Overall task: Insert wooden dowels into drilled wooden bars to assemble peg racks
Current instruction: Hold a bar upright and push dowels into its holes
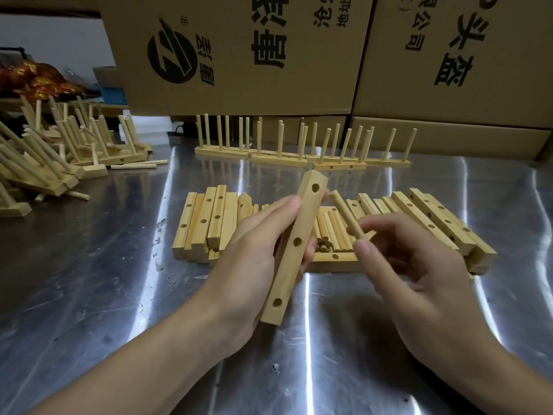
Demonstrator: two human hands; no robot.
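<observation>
Two bare arms reach in from the bottom. The left hand (254,259) wraps its fingers and thumb round one square wooden bar (294,250), held up tilted in the middle, just above the table (89,265). The bar is smooth and pale, and three round holes show on it. The right hand (419,265) pinches one round dowel (347,214) between its thumb and fingertips. The dowel's top end is near the bar's top hole but not in it.

The table is shiny metal. Behind the hands lie loose dowels (329,235), with drilled bars stacked at 11 o'clock (206,226) and 1 o'clock (434,223). At 12 o'clock at least four finished racks (278,158) stand in front of brown boxes (239,70). More racks (59,151) lie heaped at 10 o'clock.
</observation>
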